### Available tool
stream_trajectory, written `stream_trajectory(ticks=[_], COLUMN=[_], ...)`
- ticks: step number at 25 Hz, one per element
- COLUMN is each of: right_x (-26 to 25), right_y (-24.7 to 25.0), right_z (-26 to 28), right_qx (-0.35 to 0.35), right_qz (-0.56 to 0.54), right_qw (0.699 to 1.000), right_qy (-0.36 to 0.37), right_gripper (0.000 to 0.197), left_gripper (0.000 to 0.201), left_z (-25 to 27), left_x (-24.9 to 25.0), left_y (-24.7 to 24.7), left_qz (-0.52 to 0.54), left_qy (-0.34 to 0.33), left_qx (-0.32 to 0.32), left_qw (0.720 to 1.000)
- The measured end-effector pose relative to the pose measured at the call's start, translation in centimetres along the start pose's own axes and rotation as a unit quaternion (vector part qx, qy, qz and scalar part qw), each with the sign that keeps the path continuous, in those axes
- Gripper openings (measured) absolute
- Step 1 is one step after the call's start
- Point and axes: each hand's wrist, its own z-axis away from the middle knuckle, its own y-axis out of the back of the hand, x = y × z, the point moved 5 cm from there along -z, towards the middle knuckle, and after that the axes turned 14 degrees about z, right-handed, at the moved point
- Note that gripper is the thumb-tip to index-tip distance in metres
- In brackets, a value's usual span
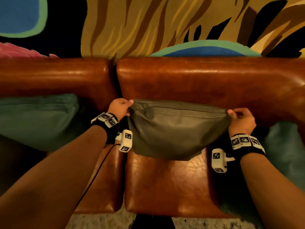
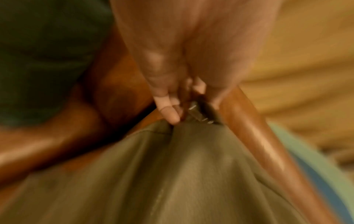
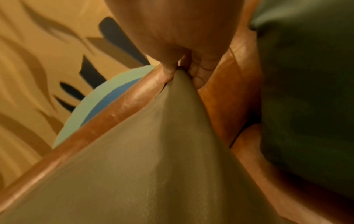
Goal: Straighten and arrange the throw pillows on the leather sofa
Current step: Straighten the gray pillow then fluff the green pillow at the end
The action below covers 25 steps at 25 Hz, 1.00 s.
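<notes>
Both hands, left hand (image 1: pixel 119 106) and right hand (image 1: pixel 241 120), pinch the top corners of the grey pillow (image 1: pixel 175 131), upright against the leather sofa (image 1: pixel 206 80) backrest; straightening step, next probably settling it square between the green pillows (image 1: pixel 36 119)

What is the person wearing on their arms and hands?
Both hands, left and right, are bare, with no sleeves. Each wrist has a black band with black-and-white square markers and a white marker block. A thin black cable runs from the left band.
</notes>
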Motion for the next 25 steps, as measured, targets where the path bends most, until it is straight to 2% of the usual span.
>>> stream_trajectory(ticks=[2, 4, 6, 8, 9, 10, 11, 12, 13, 14, 16, 17, 19, 21, 25], right_x=[-0.1, -0.6, -0.9, -0.7, -0.9, -1.2, -1.6, -2.2, -2.4, -2.5, -2.1, -1.8, -1.9, -2.2, -2.5], right_y=[-0.3, -0.8, -1.5, -2.0, -2.2, -2.6, -2.9, -3.1, -3.2, -3.0, -2.6, -2.5, -2.3, -2.7, -2.6], right_z=[0.4, 0.9, 0.7, 0.0, -0.2, -0.1, 0.2, 0.5, 0.7, 0.7, 0.3, 0.2, 0.4, 0.6, 0.9], right_qx=[-0.013, -0.038, -0.076, -0.104, -0.116, -0.125, -0.128, -0.129, -0.123, -0.115, -0.108, -0.11, -0.105, -0.107, -0.106], right_qz=[-0.021, -0.043, -0.046, -0.035, -0.032, -0.043, -0.052, -0.053, -0.04, -0.019, 0.016, 0.027, 0.056, 0.05, 0.033], right_qw=[1.0, 0.998, 0.993, 0.99, 0.988, 0.987, 0.987, 0.986, 0.987, 0.989, 0.991, 0.991, 0.991, 0.989, 0.989], right_qy=[0.006, 0.038, 0.083, 0.094, 0.093, 0.089, 0.086, 0.089, 0.091, 0.092, 0.077, 0.066, 0.067, 0.087, 0.098], right_gripper=[0.02, 0.02, 0.024, 0.03, 0.034, 0.037, 0.04, 0.041, 0.04, 0.038, 0.037, 0.037, 0.034, 0.028, 0.025], left_gripper=[0.053, 0.065, 0.074, 0.063, 0.053, 0.054, 0.059, 0.058, 0.053, 0.045, 0.033, 0.033, 0.042, 0.042, 0.038], left_z=[0.1, 0.7, 0.8, 0.4, 0.6, 0.9, 1.0, 0.9, 0.7, 0.4, 0.4, 0.5, 1.0, 1.4, 2.1], left_x=[0.7, 1.3, 1.3, 0.9, 0.3, -0.5, -0.9, -0.7, -0.7, -0.8, -0.7, -0.7, -0.4, -0.2, -0.3], left_y=[1.2, 1.7, 2.6, 3.6, 3.5, 3.1, 2.8, 2.9, 3.3, 3.9, 5.2, 5.7, 5.9, 5.7, 5.5], left_qz=[-0.078, -0.207, -0.245, -0.175, -0.126, -0.097, -0.109, -0.155, -0.192, -0.2, -0.154, -0.174, -0.297, -0.339, -0.371], left_qy=[-0.011, -0.003, -0.026, -0.044, -0.02, 0.001, -0.007, -0.036, -0.074, -0.085, -0.054, -0.049, -0.093, -0.123, -0.09], left_qx=[0.012, 0.026, 0.034, 0.0, -0.041, -0.083, -0.105, -0.097, -0.073, -0.059, -0.078, -0.088, -0.086, -0.072, -0.124], left_qw=[0.997, 0.978, 0.969, 0.984, 0.991, 0.992, 0.988, 0.983, 0.976, 0.974, 0.984, 0.98, 0.947, 0.93, 0.916])
